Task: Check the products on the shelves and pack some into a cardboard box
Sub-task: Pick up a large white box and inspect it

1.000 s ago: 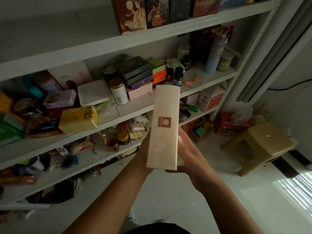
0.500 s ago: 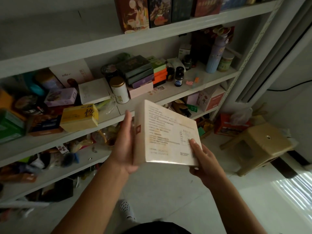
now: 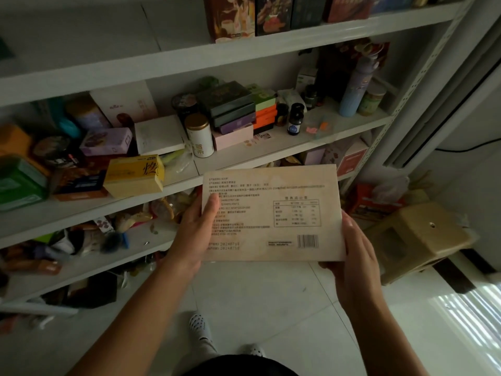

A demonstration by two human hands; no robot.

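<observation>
We check a box [image 3: 273, 213] before the shelves [image 3: 244, 54].
Left hand [image 3: 196, 229] and right hand [image 3: 352, 248] grip its side edges, frame centre.

Forearms extended forward, left hand [image 3: 195, 234] and right hand [image 3: 353, 249] gripping box [image 3: 271, 213] edges, left thumb on top

Turned the beige box [image 3: 271, 191] from narrow side to printed back face, shifted left hand [image 3: 195, 234] and right hand [image 3: 353, 251] to opposite edges.

One flat beige box [image 3: 271, 213], two hands (a left hand [image 3: 193, 234], a right hand [image 3: 352, 248]), one yellow carton [image 3: 134, 176], one white tin [image 3: 200, 137], one tan stool [image 3: 423, 237], two white shoes [image 3: 199, 325].
</observation>
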